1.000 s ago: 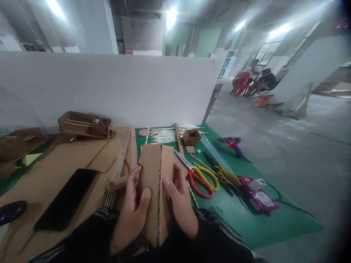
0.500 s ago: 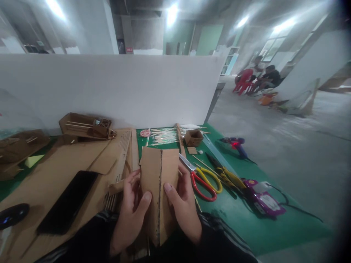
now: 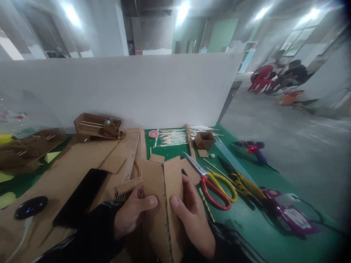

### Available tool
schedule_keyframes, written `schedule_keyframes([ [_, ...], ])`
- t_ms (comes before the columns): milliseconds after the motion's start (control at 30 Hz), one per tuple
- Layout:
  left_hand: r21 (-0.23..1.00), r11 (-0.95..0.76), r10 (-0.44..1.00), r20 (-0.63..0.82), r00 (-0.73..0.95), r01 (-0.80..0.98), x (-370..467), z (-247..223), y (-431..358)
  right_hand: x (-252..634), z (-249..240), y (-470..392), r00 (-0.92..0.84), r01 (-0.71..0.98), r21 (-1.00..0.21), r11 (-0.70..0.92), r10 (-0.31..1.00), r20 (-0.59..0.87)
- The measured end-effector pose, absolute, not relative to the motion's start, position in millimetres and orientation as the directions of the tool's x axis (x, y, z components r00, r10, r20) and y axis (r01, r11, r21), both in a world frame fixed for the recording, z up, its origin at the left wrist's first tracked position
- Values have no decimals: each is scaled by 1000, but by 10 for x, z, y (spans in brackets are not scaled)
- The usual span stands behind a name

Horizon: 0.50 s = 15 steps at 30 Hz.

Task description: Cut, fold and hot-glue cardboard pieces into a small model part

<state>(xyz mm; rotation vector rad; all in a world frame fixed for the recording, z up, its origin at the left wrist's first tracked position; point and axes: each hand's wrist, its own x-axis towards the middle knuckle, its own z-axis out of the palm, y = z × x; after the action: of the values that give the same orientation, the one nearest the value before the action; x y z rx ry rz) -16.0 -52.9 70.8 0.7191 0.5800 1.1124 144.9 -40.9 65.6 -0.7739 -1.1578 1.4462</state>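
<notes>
Between my hands is a folded piece of brown cardboard [image 3: 155,182], with a rough seam running down its middle toward me. My left hand [image 3: 134,210] grips its left side, thumb pressed on the face and fingers behind. On the right side, my right hand [image 3: 193,215] holds it the same way, its thumb close to the seam. Scissors [image 3: 211,180] with one red and one yellow handle lie just right of my right hand. Small cardboard flaps show beyond the far edge of the held piece.
Flat cardboard [image 3: 90,153] covers the left, bearing a black phone [image 3: 82,197] and a dark oval device [image 3: 31,207]. Pliers [image 3: 246,186], a purple device [image 3: 290,212] and a glue gun [image 3: 252,148] lie right. A small cardboard box [image 3: 205,140] stands near the white partition [image 3: 137,91].
The cardboard and both hands sit lower and nearer to me, and flaps now show at its far end. My left thumb lies more sideways. The whole view has shifted.
</notes>
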Motion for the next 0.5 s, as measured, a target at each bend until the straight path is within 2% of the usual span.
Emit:
schedule_keyframes([
  [167, 776, 192, 956, -9, 293, -601, -147, 743, -551, 1460, 645, -405, -217, -316, -946, 66, 966, 140],
  [500, 805, 184, 973, -68, 220, -564, -174, 708, -592, 1454, 556, -428, -171, -299, -949, 99, 973, 155],
])
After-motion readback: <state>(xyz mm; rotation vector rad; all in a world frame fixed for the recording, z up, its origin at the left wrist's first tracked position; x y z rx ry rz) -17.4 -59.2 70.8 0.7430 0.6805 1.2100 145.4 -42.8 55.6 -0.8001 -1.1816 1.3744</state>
